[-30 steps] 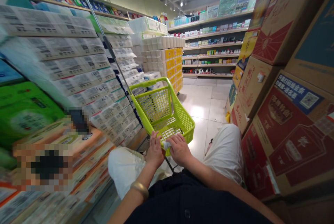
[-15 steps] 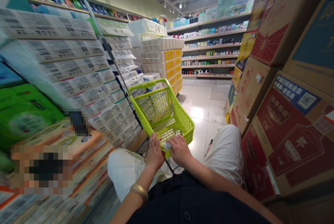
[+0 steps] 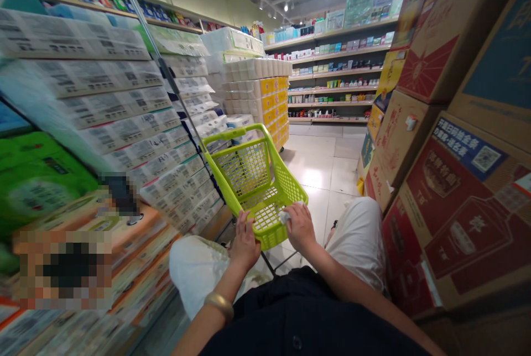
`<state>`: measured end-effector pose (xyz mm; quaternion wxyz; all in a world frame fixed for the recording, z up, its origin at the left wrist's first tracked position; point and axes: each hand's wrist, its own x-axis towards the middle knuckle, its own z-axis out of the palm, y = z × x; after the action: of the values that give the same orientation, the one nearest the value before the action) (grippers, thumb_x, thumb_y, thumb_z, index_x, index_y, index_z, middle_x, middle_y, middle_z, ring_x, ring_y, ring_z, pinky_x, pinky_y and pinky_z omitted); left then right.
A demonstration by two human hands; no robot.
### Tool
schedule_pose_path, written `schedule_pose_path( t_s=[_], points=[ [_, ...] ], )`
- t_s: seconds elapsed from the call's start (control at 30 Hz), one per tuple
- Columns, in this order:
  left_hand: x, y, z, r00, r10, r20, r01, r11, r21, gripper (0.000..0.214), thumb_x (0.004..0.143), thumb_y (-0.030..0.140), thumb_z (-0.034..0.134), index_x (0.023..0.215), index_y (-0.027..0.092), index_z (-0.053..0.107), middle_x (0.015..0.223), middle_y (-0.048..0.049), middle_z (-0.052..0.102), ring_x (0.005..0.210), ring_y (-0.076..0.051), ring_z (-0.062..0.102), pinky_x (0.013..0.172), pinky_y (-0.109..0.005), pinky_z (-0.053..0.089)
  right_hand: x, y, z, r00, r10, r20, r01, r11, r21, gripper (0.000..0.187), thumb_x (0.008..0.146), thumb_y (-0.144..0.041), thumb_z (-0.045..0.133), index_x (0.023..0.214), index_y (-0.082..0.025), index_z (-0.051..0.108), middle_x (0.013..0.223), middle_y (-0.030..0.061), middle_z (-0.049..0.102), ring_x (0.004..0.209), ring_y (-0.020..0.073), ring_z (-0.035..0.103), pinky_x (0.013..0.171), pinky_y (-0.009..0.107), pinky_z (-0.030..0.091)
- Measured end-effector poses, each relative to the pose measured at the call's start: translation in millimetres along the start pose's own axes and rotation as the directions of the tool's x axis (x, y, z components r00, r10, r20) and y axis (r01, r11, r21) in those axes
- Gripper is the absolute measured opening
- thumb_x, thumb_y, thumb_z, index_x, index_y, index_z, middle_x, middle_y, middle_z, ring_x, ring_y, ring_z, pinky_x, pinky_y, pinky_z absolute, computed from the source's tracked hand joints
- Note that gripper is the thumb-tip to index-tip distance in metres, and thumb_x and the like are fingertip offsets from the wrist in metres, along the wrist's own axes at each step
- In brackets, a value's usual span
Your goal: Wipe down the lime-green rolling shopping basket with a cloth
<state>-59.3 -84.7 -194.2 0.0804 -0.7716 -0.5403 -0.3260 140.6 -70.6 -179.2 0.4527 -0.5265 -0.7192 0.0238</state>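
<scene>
yellow-green plastic basket (image 3: 271, 239) with lattice walls, just ahead of person's knees (image 3: 193, 267), raised bar at far end. left hand (image 3: 245, 242) at near left corner, fingers partly bent over rim; cannot tell if it grips. right hand (image 3: 301, 229) curled around small crumpled white wad (image 3: 285, 216), hiding part of near right corner. around: far shelving (image 3: 332, 90); wrapped white packs (image 3: 112, 79) crowding left; printed cartons (image 3: 423, 146) flanking right; slim metal rod (image 3: 133, 2); gold bangle (image 3: 219, 306) on left forearm.

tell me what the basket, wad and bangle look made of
Basket: likely molded plastic, smooth green, with regular lattice holes. Wad: perhaps tissue or cloth, matte white and crumpled. Bangle: probably gold-toned metal, judging by its soft sheen.
</scene>
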Motion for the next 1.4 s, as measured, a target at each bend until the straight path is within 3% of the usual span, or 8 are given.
schedule_pose_path(
  t_s=[0.2, 0.43, 0.53, 0.8, 0.97, 1.13, 1.27, 1.4],
  points=[
    [-0.5, -0.4, -1.5, 1.000, 0.015, 0.020, -0.016, 1.000, 0.016, 0.057, 0.065, -0.001, 0.047, 0.118, 0.018, 0.038, 0.143, -0.0158, 0.031, 0.144, -0.033, 0.016, 0.113, -0.056, 0.032, -9.3, -28.9, 8.5, 0.941, -0.285, 0.181, 0.272, 0.958, 0.094, 0.038, 0.077, -0.008, 0.050, 0.111, -0.025, 0.060, 0.106, 0.0039, 0.064, 0.108, 0.0194, 0.053, 0.112, 0.039, 0.028],
    [1.2, 2.4, -4.2, 0.999, 0.011, 0.031, -0.011, 1.000, 0.012, 0.058, 0.062, -0.001, 0.049, 0.116, 0.017, 0.041, 0.142, -0.0157, 0.034, 0.143, -0.034, 0.019, 0.114, -0.056, 0.032, 4.1, 24.1, -6.9, 0.996, 0.043, -0.078, -0.041, 0.999, 0.024, 0.032, 0.081, -0.010, 0.043, 0.107, -0.019, 0.060, 0.114, 0.0088, 0.061, 0.120, 0.0234, 0.047, 0.112, 0.047, 0.025],
    [1.9, 4.7, -1.9, 1.000, -0.011, 0.013, 0.011, 1.000, 0.002, 0.059, 0.060, -0.001, 0.050, 0.116, 0.017, 0.042, 0.142, -0.0159, 0.034, 0.143, -0.034, 0.019, 0.114, -0.057, 0.030, 2.5, 21.9, -1.8, 0.993, 0.067, -0.098, -0.064, 0.997, 0.032, 0.032, 0.082, -0.009, 0.042, 0.107, -0.018, 0.059, 0.114, 0.0097, 0.061, 0.124, 0.0245, 0.044, 0.112, 0.049, 0.025],
    [0.2, 1.8, 1.0, 1.000, 0.000, 0.009, 0.000, 1.000, -0.004, 0.062, 0.061, -0.003, 0.048, 0.119, 0.018, 0.039, 0.143, -0.0154, 0.032, 0.143, -0.034, 0.018, 0.113, -0.058, 0.031, -10.7, -19.5, 6.9, 0.951, -0.270, 0.150, 0.253, 0.960, 0.122, 0.043, 0.076, -0.006, 0.049, 0.113, -0.024, 0.059, 0.110, 0.0045, 0.064, 0.114, 0.0191, 0.053, 0.113, 0.042, 0.028],
    [-0.5, 1.1, -2.8, 1.000, 0.014, 0.022, -0.013, 1.000, -0.015, 0.063, 0.060, -0.002, 0.049, 0.120, 0.019, 0.040, 0.143, -0.0143, 0.033, 0.143, -0.034, 0.018, 0.114, -0.058, 0.030, 1.7, 16.7, -7.5, 0.998, -0.063, -0.010, 0.063, 0.996, 0.067, 0.035, 0.081, -0.009, 0.043, 0.109, -0.020, 0.061, 0.113, 0.0083, 0.063, 0.119, 0.0227, 0.049, 0.113, 0.048, 0.027],
    [0.3, 4.8, -2.4, 0.999, -0.028, 0.022, 0.028, 1.000, -0.004, 0.062, 0.060, -0.002, 0.049, 0.117, 0.019, 0.042, 0.143, -0.0142, 0.033, 0.144, -0.033, 0.018, 0.114, -0.056, 0.031, 7.0, 29.9, -5.6, 0.989, 0.076, -0.127, -0.070, 0.996, 0.054, 0.035, 0.083, -0.010, 0.039, 0.110, -0.017, 0.060, 0.120, 0.0110, 0.060, 0.126, 0.0244, 0.044, 0.112, 0.052, 0.026],
    [0.9, 5.7, 0.6, 1.000, -0.015, 0.006, 0.015, 1.000, -0.014, 0.061, 0.061, -0.001, 0.050, 0.118, 0.018, 0.041, 0.143, -0.0157, 0.033, 0.144, -0.034, 0.017, 0.114, -0.058, 0.030, -4.3, 1.6, 7.7, 0.998, -0.063, -0.014, 0.064, 0.994, 0.083, 0.037, 0.079, -0.007, 0.042, 0.109, -0.020, 0.060, 0.114, 0.0083, 0.064, 0.124, 0.0234, 0.046, 0.113, 0.051, 0.026],
    [0.0, 3.4, 1.7, 1.000, -0.003, -0.003, 0.003, 1.000, -0.015, 0.063, 0.061, -0.002, 0.049, 0.120, 0.018, 0.039, 0.144, -0.0151, 0.032, 0.144, -0.033, 0.016, 0.115, -0.058, 0.029, -10.5, -15.1, 9.5, 0.954, -0.273, 0.125, 0.256, 0.957, 0.136, 0.043, 0.076, -0.005, 0.046, 0.113, -0.023, 0.059, 0.114, 0.0053, 0.064, 0.119, 0.0196, 0.051, 0.113, 0.044, 0.029]
  ],
)
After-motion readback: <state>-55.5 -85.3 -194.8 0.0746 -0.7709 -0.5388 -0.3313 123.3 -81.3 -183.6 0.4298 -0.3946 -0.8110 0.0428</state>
